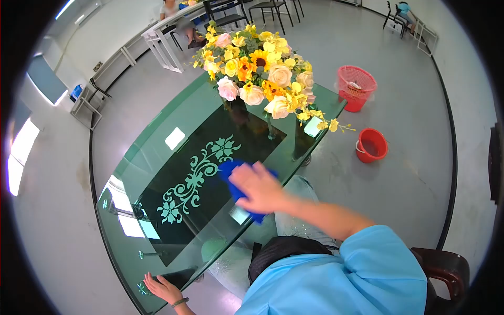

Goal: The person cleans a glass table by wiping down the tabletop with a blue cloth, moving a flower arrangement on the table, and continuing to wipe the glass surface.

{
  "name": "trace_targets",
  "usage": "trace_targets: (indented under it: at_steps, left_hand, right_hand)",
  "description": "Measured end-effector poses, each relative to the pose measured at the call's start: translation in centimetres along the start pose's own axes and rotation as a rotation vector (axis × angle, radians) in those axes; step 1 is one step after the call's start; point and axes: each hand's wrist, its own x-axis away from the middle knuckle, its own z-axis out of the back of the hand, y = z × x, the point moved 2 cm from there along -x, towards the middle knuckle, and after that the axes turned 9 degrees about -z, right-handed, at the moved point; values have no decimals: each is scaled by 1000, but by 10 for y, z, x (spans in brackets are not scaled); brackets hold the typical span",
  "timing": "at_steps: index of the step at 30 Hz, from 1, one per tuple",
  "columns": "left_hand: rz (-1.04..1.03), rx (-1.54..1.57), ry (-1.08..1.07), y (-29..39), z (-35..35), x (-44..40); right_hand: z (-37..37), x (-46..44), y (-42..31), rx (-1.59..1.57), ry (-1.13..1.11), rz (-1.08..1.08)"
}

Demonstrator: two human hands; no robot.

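Note:
A blue cloth [256, 217] lies on the glass table [157, 123], partly over the dark panel and close to the near edge. Over the cloth is my right hand [257, 188], slightly blurred, holding it against the glass with the palm down. Part of the cloth is hidden under the fingers. At the table's near left corner, my left hand [164, 289] rests on the glass with its fingers stretched out, holding nothing. A pale green floral pattern [195, 180] decorates the dark panel to the left of the cloth.
A large bouquet of yellow and pink flowers [257, 68] stands at the table's far end. On the floor to the right are a pink basket [357, 86] and a red bucket [371, 145]. A brown chair [446, 265] is behind me. A person [178, 23] sits at a far table.

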Motion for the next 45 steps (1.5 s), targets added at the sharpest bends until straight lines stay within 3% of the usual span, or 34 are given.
trace_targets:
  at_steps: [1, 5, 8, 11, 14, 19, 26, 29, 32, 35, 36, 39, 41, 43, 45]
  left_hand:
    - [26, -10, -1, -6, -2, 3]
    - [183, -44, -138, -18, -28, 7]
    - [265, 36, -115, -22, -30, 2]
    - [204, -13, -136, -31, -33, 3]
    - [208, 24, -155, -7, -12, 0]
    - [186, -4, -111, 17, 0, -1]
    - [167, 21, -110, 5, -8, 1]
    - [175, 2, -123, 5, -8, 3]
    - [228, 0, -135, 9, -6, 1]
    - [225, 5, -128, -6, -14, 3]
    - [206, 4, -110, -25, -27, 7]
    - [190, -19, -109, -37, -35, 11]
    - [199, -30, -119, -28, -31, 9]
    - [195, -39, -117, -18, -29, 6]
    - [176, -50, -112, -9, -23, 5]
  right_hand:
    - [3, 5, 31, 124, 128, -49]
    - [42, 8, 119, 258, 118, -420]
    - [43, 23, 110, 277, 172, -379]
    - [43, 49, 100, 140, 182, -294]
    - [55, 47, 129, 141, 242, -364]
    - [54, 47, 235, 75, 627, -541]
    - [67, 17, 382, 165, 846, -784]
    - [75, 8, 431, -6, 981, -981]
    - [87, 8, 440, -589, 1014, -1226]
    - [84, 10, 436, -808, 1071, -1126]
    - [89, 5, 406, -1018, 1181, -1034]
    - [77, 9, 375, -1538, 1131, -1014]
    - [46, 20, 384, -1694, 997, -882]
    - [19, 24, 347, -1908, 959, -871]
    - [32, 14, 253, -1963, 930, -995]
